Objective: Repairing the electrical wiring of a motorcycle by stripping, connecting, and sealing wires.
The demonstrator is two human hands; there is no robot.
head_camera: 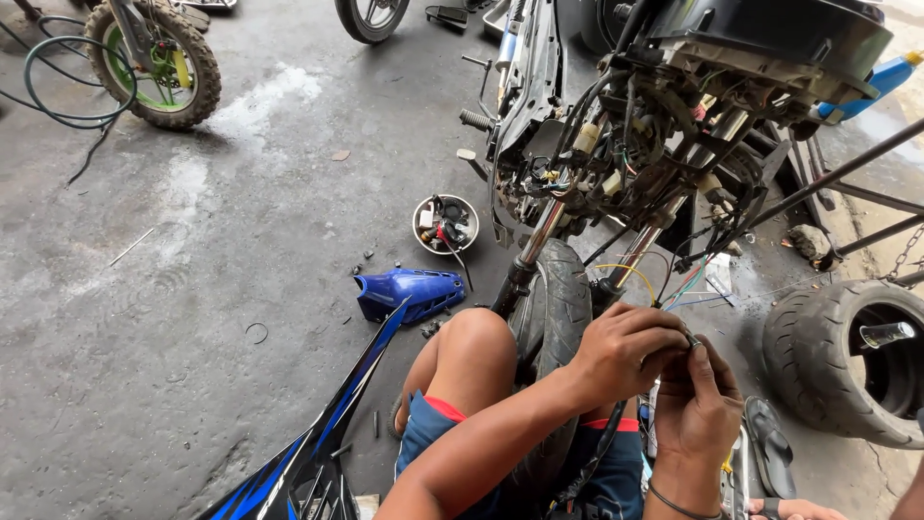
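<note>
Both my hands meet on one small metal part (692, 339), which I pinch just in front of the front tyre (556, 299) of the stripped motorcycle, low near my knee (474, 339). My left hand (626, 351) curls over it from above, the fingers narrow and closed around it; my right hand (698, 404) comes from below, thumb and forefinger pressed on the same piece. I cannot tell if it is a connector or a wire end, it is too small and mostly covered.

From this part, thin coloured wires (688, 287) run up toward the open wiring bundle (616, 159) under the headstock. I think the first danger is here: if I pull too hard, a wire could tear from its joint or break inside the insulation. If my grip slips, the small part may drop on the wet concrete floor (192, 318) and roll under the tyre, where loose screws and a ring already lie.

My knee rests just beside the tyre, so a turn of the fork (534, 246) could push on it. The metal bowl of small parts (446, 225) stands near on the floor, beside the blue plastic cover (409, 292); a careless foot may tip it. The blue side panel (318, 433) leans close to my leg and its pointed end could scratch me. The spare tyre (847, 361) lies at my right, near my elbow.
</note>
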